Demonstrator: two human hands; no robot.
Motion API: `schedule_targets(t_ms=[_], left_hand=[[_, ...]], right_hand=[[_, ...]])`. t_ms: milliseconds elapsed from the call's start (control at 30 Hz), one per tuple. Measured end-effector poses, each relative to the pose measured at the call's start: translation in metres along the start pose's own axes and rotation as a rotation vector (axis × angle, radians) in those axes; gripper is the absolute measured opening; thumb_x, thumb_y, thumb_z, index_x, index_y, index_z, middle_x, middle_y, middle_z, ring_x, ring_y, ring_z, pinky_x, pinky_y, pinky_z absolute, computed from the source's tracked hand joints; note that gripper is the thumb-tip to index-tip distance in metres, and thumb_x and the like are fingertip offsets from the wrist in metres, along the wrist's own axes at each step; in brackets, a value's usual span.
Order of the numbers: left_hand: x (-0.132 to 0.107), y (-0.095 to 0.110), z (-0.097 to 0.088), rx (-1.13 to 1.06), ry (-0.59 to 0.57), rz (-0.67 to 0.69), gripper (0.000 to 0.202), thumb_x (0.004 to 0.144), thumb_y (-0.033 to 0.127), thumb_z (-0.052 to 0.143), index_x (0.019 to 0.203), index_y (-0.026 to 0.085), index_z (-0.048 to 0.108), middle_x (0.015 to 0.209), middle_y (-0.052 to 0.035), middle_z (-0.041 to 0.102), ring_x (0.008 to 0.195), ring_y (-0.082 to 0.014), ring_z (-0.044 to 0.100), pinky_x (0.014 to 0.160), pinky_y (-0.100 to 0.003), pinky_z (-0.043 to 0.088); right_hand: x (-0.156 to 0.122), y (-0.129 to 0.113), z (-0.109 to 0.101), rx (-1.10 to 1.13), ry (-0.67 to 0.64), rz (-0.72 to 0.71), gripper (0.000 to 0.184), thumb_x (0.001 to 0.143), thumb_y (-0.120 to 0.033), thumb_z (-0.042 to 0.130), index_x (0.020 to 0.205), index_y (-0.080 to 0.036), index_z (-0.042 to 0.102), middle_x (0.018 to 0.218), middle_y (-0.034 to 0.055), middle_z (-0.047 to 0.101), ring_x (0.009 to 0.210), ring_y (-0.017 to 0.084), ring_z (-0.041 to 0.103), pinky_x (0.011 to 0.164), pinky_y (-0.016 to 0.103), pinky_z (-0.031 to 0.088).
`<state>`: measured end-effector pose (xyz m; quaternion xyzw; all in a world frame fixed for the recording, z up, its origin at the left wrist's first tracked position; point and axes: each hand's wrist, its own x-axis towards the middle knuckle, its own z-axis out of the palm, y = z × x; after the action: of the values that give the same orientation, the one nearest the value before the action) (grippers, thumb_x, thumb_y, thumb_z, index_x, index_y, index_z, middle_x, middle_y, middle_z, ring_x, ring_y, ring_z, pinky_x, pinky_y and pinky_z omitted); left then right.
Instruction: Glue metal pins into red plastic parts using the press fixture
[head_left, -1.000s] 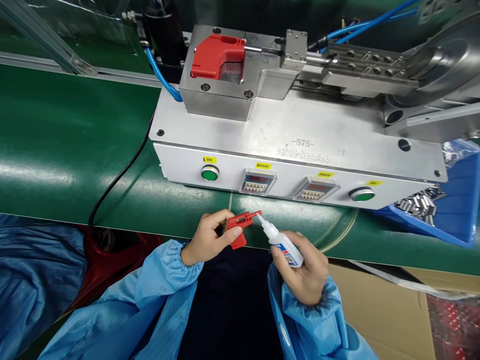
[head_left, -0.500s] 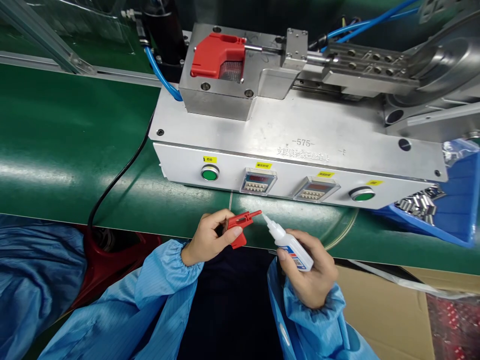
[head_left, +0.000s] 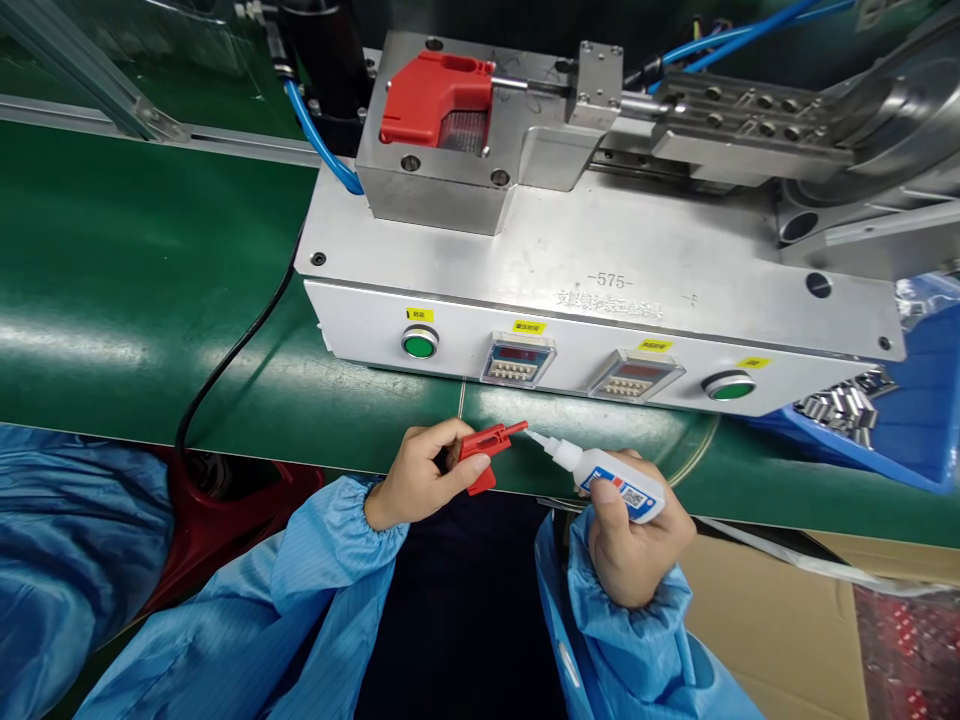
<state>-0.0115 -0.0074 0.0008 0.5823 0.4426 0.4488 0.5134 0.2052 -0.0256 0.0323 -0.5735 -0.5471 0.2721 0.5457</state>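
Observation:
My left hand [head_left: 426, 472] grips a red plastic part [head_left: 484, 455] between thumb and fingers, its thin prong pointing right. In my right hand [head_left: 637, 530] is a white glue bottle [head_left: 611, 478] with a blue and red label, tilted so its narrow nozzle aims left. The nozzle tip is at the end of the red prong; whether they touch I cannot tell. Beyond both hands stands a metal machine [head_left: 555, 250], where another red part [head_left: 435, 98] sits in the steel block with a metal rod reaching it from the right.
Green buttons [head_left: 419, 342] and small display panels line the machine's front. A blue bin [head_left: 911, 400] at the right holds several shiny metal pieces [head_left: 840, 410]. A black cable [head_left: 244, 340] crosses the green table [head_left: 135, 300]. Cardboard [head_left: 772, 620] lies below the table edge, and a blue-sleeved arm is at far left.
The glue bottle has turned to lie flatter, with its label now facing up, as my right hand shifted slightly right. My left hand and the red part have barely moved.

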Motion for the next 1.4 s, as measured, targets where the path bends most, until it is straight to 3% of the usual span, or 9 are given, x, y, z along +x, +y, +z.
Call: schedule_targets(t_ms=[500,633,800,900,1000,1100,1267,1333,1400], left_hand=[[-0.001,0.001,0.0,0.031,0.002,-0.031,0.032,0.099,0.045,0.066,0.082,0.018,0.066,0.059,0.0046,0.053,0.051,-0.0095,0.047,0.051,-0.021,0.041],[0.0,0.002,0.0,0.024,0.005,-0.059,0.035,0.099,0.048,0.066,0.081,0.018,0.066,0.059,0.0043,0.053,0.05,-0.0097,0.046,0.05,-0.021,0.041],[-0.001,0.003,-0.001,0.042,0.005,-0.086,0.038,0.098,0.049,0.067,0.076,0.018,0.064,0.058,0.004,0.053,0.049,-0.0097,0.045,0.05,-0.021,0.04],[-0.008,0.002,-0.001,0.081,0.004,-0.12,0.038,0.097,0.05,0.067,0.077,0.018,0.066,0.059,0.0028,0.057,0.051,-0.0111,0.051,0.053,-0.021,0.044],[-0.015,-0.006,-0.007,0.099,-0.019,-0.203,0.042,0.095,0.056,0.068,0.078,0.018,0.069,0.063,0.0011,0.064,0.053,-0.0133,0.057,0.053,-0.021,0.048],[-0.018,-0.017,-0.015,0.097,-0.067,-0.286,0.045,0.09,0.063,0.071,0.085,0.018,0.073,0.071,-0.0014,0.071,0.058,-0.0165,0.065,0.055,-0.022,0.054],[-0.018,-0.031,-0.024,0.087,-0.123,-0.312,0.049,0.084,0.067,0.075,0.088,0.018,0.076,0.073,-0.0032,0.073,0.059,-0.019,0.066,0.054,-0.024,0.057],[-0.017,-0.034,-0.024,0.087,-0.141,-0.299,0.049,0.083,0.067,0.077,0.089,0.018,0.077,0.075,-0.0037,0.073,0.061,-0.0192,0.067,0.055,-0.024,0.057],[-0.017,-0.036,-0.021,0.08,-0.105,-0.292,0.048,0.084,0.066,0.076,0.09,0.019,0.077,0.076,-0.0035,0.073,0.063,-0.0186,0.066,0.058,-0.023,0.057]], right_hand=[[-0.002,0.005,0.001,-0.009,0.002,0.061,0.025,0.095,-0.042,0.076,0.087,-0.019,0.075,0.068,0.0011,0.061,0.058,0.015,0.049,0.055,0.029,0.039],[-0.002,0.008,-0.001,0.117,0.007,0.128,0.024,0.095,-0.045,0.075,0.095,-0.021,0.076,0.073,0.0023,0.067,0.063,0.018,0.059,0.062,0.032,0.047],[0.003,0.008,-0.016,0.237,-0.129,0.278,0.028,0.093,-0.047,0.076,0.109,-0.024,0.069,0.092,0.0054,0.077,0.08,0.023,0.073,0.075,0.036,0.059],[0.001,0.005,-0.022,0.167,-0.242,0.292,0.021,0.097,-0.037,0.072,0.111,-0.026,0.062,0.11,0.0081,0.078,0.105,0.026,0.074,0.092,0.04,0.059],[-0.002,0.01,-0.026,-0.012,-0.301,0.194,0.015,0.097,-0.027,0.066,0.109,-0.026,0.058,0.119,0.0091,0.076,0.129,0.027,0.065,0.11,0.047,0.051],[-0.008,0.017,-0.03,-0.207,-0.295,0.096,0.018,0.095,-0.022,0.065,0.111,-0.025,0.059,0.122,0.0098,0.073,0.127,0.027,0.064,0.111,0.046,0.051],[-0.002,0.005,-0.069,-0.362,-0.336,-0.088,0.038,0.1,-0.035,0.067,0.136,-0.024,0.06,0.129,0.0133,0.07,0.122,0.028,0.067,0.106,0.045,0.056],[0.022,-0.004,-0.102,-0.48,-0.33,-0.108,0.027,0.104,-0.034,0.061,0.128,-0.024,0.066,0.121,0.0115,0.074,0.113,0.026,0.071,0.101,0.042,0.059],[0.06,-0.009,-0.14,-0.728,-0.295,-0.017,0.018,0.104,-0.029,0.059,0.113,-0.023,0.073,0.109,0.0084,0.077,0.103,0.024,0.073,0.096,0.038,0.06]])
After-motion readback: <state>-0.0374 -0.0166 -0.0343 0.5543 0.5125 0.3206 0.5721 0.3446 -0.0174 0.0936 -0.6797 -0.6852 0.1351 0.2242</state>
